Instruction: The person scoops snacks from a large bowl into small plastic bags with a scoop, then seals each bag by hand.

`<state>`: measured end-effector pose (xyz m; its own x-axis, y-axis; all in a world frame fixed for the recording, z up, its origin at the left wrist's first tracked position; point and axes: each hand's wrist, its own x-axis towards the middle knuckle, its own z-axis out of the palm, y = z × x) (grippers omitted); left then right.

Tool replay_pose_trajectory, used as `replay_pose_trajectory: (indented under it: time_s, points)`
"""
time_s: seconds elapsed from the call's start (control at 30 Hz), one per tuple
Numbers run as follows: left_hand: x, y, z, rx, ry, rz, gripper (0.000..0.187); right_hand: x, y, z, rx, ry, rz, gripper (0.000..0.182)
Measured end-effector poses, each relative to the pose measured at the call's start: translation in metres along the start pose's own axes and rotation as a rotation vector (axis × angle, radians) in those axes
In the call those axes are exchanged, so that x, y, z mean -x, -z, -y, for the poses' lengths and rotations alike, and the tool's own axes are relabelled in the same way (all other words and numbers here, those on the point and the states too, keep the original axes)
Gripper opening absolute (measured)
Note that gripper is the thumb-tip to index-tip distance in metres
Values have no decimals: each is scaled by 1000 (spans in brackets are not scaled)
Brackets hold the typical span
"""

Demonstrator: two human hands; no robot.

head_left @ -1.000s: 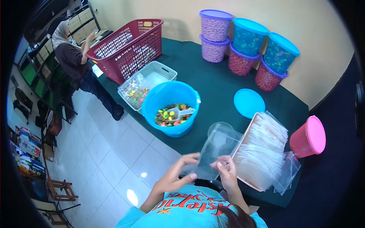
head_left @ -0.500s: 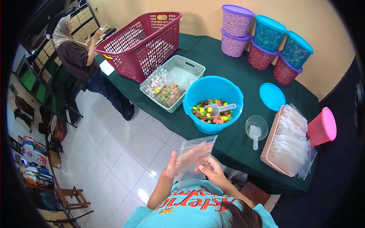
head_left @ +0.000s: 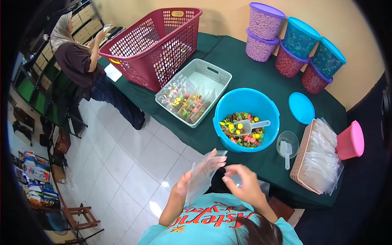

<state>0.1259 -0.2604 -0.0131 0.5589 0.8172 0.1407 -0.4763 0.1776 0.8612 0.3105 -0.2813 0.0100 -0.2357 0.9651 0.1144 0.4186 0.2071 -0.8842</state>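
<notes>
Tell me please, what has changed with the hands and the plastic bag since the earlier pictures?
The right hand has let go of the clear bag and drawn slightly away. The left hand now holds the bag alone, with fingers behind it. Before, both hands gripped it. The blue bucket with its scoop, the tray of bags and the red basket stay unmoved.

single head cam, fisheye, looking steeply down and forward from above the person's own hair and shoulders; hands sitting close at bottom centre; green-clothed table [head_left: 253,69] running away top right; tiled floor [head_left: 122,163] filling left
</notes>
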Motion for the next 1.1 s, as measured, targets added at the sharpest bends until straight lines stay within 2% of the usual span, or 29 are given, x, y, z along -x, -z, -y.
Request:
replay_pose_trajectory:
  time_s: [0.03, 0.1, 0.13, 0.17, 0.37, 0.57, 0.67, 0.77, 0.83, 0.9, 0.93, 0.97, 1.03, 1.1]
  points:
    - [-2, 1, -3, -2, 2, -9, 101, -9, 7, 10, -81, 39, -87, 27]
    - [-11, 5, -11, -64, -65, 0, 101, -32, 16, 18, 47, 326, -194, 32]
    - [-13, 9, -14, 56, -24, 45, 103, -41, 17, 27, 70, 376, -196, 37]
    - [-16, 10, -18, 50, -26, 42, 103, -52, 14, 26, 47, 439, -190, 42]
    - [-20, 26, -20, -104, 118, -39, 101, -100, -1, 13, 29, 589, -77, 47]
    - [-52, 32, -26, 45, 19, -10, 102, -117, -8, -8, 49, 643, -123, 46]
    - [-67, 36, -36, 117, 8, 12, 102, -123, -8, -16, 157, 713, -268, 39]
    - [-81, 58, -44, 19, 59, 72, 100, -130, -7, -11, 251, 739, -459, 26]
    - [-95, 72, -57, -40, 26, 119, 95, -136, -5, -3, 256, 671, -410, 24]
    - [-109, 88, -69, -248, 104, 281, 94, -143, -5, 4, 268, 605, -370, 22]
    - [-115, 96, -72, -355, 67, 353, 90, -145, -7, 6, 317, 569, -362, 23]
    - [-120, 103, -75, -355, 71, 370, 90, -146, -8, 8, 369, 527, -357, 23]
    - [-131, 116, -79, -335, 156, 534, 90, -151, -11, 11, 397, 494, -388, 20]
    - [-138, 129, -78, -326, 168, 625, 91, -152, -14, 12, 322, 510, -307, 17]
